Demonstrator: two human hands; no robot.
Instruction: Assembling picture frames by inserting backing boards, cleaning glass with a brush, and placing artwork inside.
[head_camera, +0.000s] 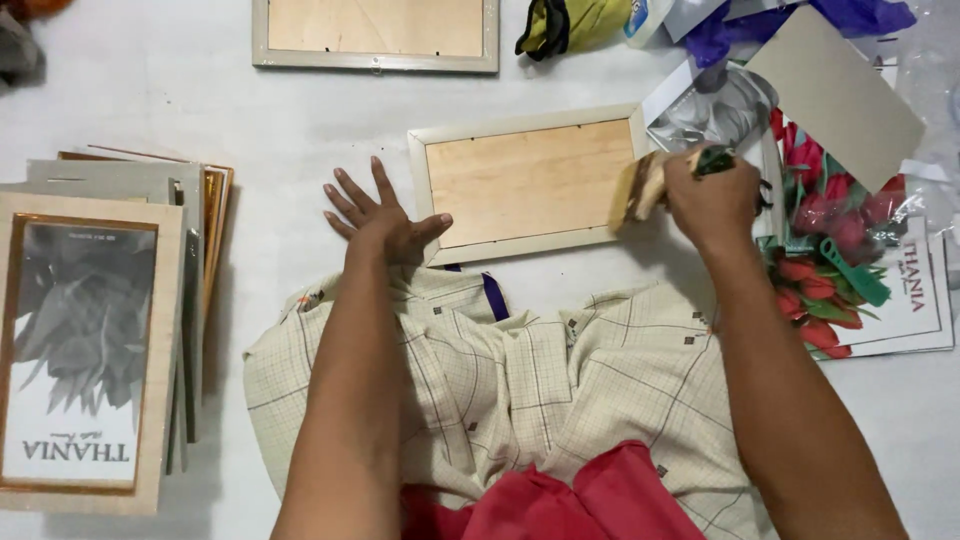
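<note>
A pale picture frame (527, 182) lies face down in front of me, its wooden backing showing. My left hand (378, 215) rests flat with spread fingers on the white surface, thumb touching the frame's lower left corner. My right hand (712, 195) is closed around a tool with a pale wooden handle and a dark green part (640, 186), held at the frame's right edge. What kind of tool it is I cannot tell.
A stack of framed leaf prints (90, 330) lies at left. Another face-down frame (376, 35) is at the top. Tulip prints (840, 250), a grey card (838, 95), purple plastic and a yellow-green cloth (575, 25) crowd the right. Checked cloth (560, 370) covers my lap.
</note>
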